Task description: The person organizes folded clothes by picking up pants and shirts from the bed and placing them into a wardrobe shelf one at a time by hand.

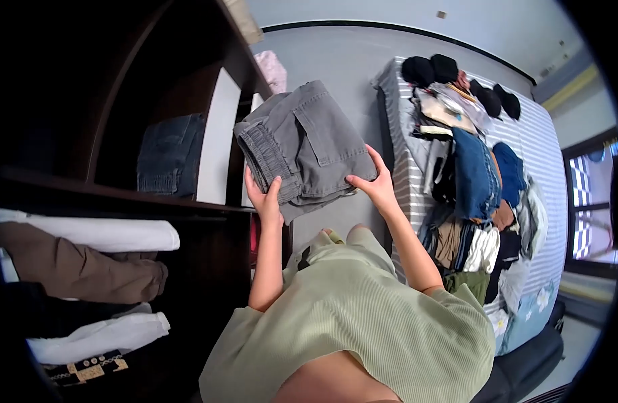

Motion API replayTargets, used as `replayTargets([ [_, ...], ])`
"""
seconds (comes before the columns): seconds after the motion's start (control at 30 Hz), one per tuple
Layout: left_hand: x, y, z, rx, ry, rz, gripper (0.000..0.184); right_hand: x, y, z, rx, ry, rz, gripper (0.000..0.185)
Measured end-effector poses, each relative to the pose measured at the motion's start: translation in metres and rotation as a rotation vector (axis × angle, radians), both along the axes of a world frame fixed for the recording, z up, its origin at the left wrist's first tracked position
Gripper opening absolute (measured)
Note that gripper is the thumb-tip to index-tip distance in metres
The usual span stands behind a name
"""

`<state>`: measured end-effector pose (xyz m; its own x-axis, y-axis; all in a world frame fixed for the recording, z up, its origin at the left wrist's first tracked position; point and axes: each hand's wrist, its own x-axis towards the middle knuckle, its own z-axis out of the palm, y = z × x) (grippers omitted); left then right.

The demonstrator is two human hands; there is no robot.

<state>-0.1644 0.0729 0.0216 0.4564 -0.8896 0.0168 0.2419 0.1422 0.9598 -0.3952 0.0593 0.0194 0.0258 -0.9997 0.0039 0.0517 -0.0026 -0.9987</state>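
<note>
A folded pair of grey pants (332, 127) with an elastic waistband and a large stitched pocket is held up in front of me, off any surface. My left hand (264, 200) grips its lower left edge beside the gathered waistband, thumb on top. At the lower right corner, my right hand (376, 183) clasps the fabric with the thumb pressed on top. The fingers beneath the pants are hidden on both sides. Just left of the pants, a folded pair of dark blue jeans (169, 154) stands in a compartment of the dark wooden wardrobe (131, 67).
Hung garments, including brown pants (80, 262) and a white garment (131, 234), fill the lower wardrobe section. A white panel (218, 138) stands beside the jeans. On the right, a striped bed (537, 144) carries piled clothes, blue jeans (475, 171) and black caps (444, 68).
</note>
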Motion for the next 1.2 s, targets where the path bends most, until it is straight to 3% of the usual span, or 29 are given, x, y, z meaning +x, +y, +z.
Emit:
replayTargets([
  [0.4,0.078,0.018,0.003,0.048,0.045,0.361,0.071,0.097,-0.067,0.011,0.011,-0.050,0.363,0.073],
  [0.6,0.100,0.008,0.039,-0.006,-0.042,0.341,0.080,0.146,-0.121,0.011,-0.044,-0.082,0.544,0.071],
  [0.77,0.134,-0.020,0.040,-0.059,-0.095,0.312,0.082,0.191,-0.179,0.018,-0.176,-0.043,0.697,0.071],
  [1.2,0.204,-0.078,0.048,-0.060,-0.428,0.887,0.076,0.327,-0.266,0.053,-0.298,-0.132,1.015,0.065],
])
